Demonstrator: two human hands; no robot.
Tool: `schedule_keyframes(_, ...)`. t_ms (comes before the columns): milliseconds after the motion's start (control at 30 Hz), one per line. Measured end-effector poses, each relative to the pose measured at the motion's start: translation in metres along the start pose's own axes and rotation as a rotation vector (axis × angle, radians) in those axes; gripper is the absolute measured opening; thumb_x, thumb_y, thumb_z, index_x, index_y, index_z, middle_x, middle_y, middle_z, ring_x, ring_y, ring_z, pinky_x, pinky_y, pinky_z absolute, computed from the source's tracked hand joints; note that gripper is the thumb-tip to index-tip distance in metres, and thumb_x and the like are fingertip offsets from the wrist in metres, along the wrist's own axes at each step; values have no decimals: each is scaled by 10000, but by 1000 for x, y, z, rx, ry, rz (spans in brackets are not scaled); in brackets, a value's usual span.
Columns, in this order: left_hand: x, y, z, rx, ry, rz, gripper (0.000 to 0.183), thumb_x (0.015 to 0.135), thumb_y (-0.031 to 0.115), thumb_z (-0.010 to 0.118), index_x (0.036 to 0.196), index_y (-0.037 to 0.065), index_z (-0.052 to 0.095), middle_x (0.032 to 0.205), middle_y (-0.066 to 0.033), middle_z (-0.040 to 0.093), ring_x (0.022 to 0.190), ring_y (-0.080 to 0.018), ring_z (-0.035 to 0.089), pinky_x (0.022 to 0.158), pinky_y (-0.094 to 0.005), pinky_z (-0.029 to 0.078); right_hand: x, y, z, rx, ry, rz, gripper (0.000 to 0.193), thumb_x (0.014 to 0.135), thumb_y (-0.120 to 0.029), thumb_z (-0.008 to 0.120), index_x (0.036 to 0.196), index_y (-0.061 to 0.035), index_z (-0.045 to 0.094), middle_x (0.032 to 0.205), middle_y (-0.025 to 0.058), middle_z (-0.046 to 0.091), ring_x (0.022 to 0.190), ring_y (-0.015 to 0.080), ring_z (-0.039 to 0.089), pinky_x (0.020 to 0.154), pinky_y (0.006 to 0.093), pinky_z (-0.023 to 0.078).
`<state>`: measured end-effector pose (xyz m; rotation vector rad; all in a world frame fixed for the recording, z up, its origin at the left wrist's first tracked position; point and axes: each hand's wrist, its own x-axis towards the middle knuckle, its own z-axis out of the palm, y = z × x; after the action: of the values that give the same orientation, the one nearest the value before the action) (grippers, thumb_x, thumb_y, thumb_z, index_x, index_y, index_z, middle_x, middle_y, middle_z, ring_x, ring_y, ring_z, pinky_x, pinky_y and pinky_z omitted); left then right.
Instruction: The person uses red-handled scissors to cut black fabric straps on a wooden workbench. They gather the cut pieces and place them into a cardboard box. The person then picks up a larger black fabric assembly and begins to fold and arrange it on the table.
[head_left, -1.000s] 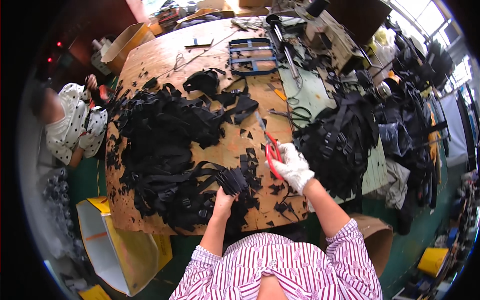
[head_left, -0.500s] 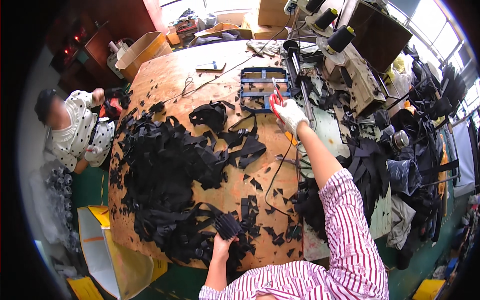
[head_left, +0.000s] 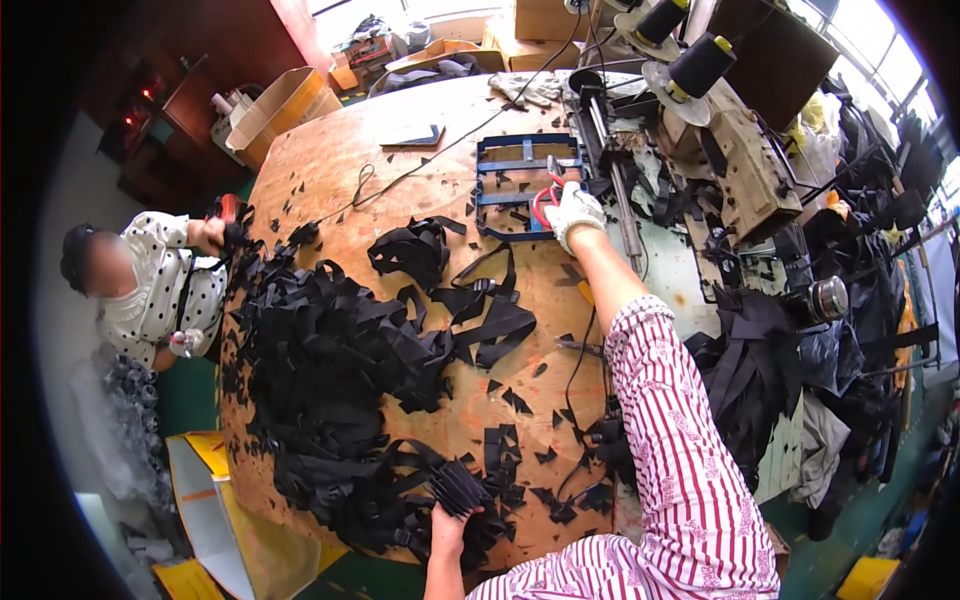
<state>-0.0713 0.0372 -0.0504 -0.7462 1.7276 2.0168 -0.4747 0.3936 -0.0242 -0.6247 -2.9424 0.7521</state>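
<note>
A folded stack of black webbing straps [head_left: 457,487] is gripped in my bare left hand [head_left: 449,528], close to the table's front edge. Beside it spreads a large tangled heap of black straps [head_left: 315,380]. My right hand [head_left: 580,214], in a white glove, reaches far forward and is closed on red-handled scissors [head_left: 543,207]. Their metal end points away from me, over a blue rectangular frame tray [head_left: 480,185] lying on the table. The glove hides part of the scissors' handles.
Small black scraps lie about the wooden table [head_left: 330,180]. On the right stands a sewing machine [head_left: 740,180] with black thread cones [head_left: 702,68] behind it. Another person [head_left: 160,270] works at the left edge. A yellow-and-white bin [head_left: 215,520] stands at lower left.
My right hand and the scissors have dipped slightly toward me, lower over the blue tray. The left hand still holds the straps. The other person's arm has moved toward the table.
</note>
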Motion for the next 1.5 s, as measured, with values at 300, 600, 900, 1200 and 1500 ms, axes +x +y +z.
schedule_keyframes(300, -1, 0, 2, 20, -6, 11, 253, 798, 92, 674, 1018, 14, 576, 924, -50, 610, 785, -177, 601, 699, -337, 514, 26, 2, 21, -389, -17, -47, 348, 752, -370, 604, 994, -128, 663, 967, 122, 665, 879, 270, 652, 736, 377, 523)
schedule_keyframes(600, 0, -5, -5, 49, -29, 54, 204, 798, 38, 650, 985, 8, 576, 883, -55, 618, 733, -173, 608, 698, -317, 500, -110, -10, -25, 53, 76, -460, 317, 858, -409, 508, 966, -125, 602, 953, 146, 623, 934, 318, 577, 840, 422, 426)
schedule_keyframes(900, -18, 10, 0, 134, -223, 204, 163, 783, 0, 595, 943, 11, 565, 825, -42, 587, 692, -155, 569, 626, -288, 462, -354, 21, -58, 812, -181, -151, 273, 839, -306, 611, 1002, -87, 587, 891, 91, 651, 813, 219, 617, 737, 330, 468)
schedule_keyframes(1200, -100, 82, -11, 465, -574, 257, 329, 714, -108, 542, 1015, 21, 520, 862, 12, 550, 762, -82, 522, 665, -216, 439, -580, 100, -48, 1030, -92, 387, 202, 875, -239, 581, 974, -65, 609, 812, 34, 615, 719, 110, 564, 650, 271, 459)
schedule_keyframes(1500, -198, 123, 34, 1027, -628, 496, 361, 681, -109, 581, 1019, -1, 517, 875, -34, 581, 810, -108, 539, 743, -253, 453, -604, 118, -85, 497, -253, -157, 526, 871, -501, 478, 1154, -60, 526, 1053, 123, 618, 1018, 294, 568, 889, 377, 410)
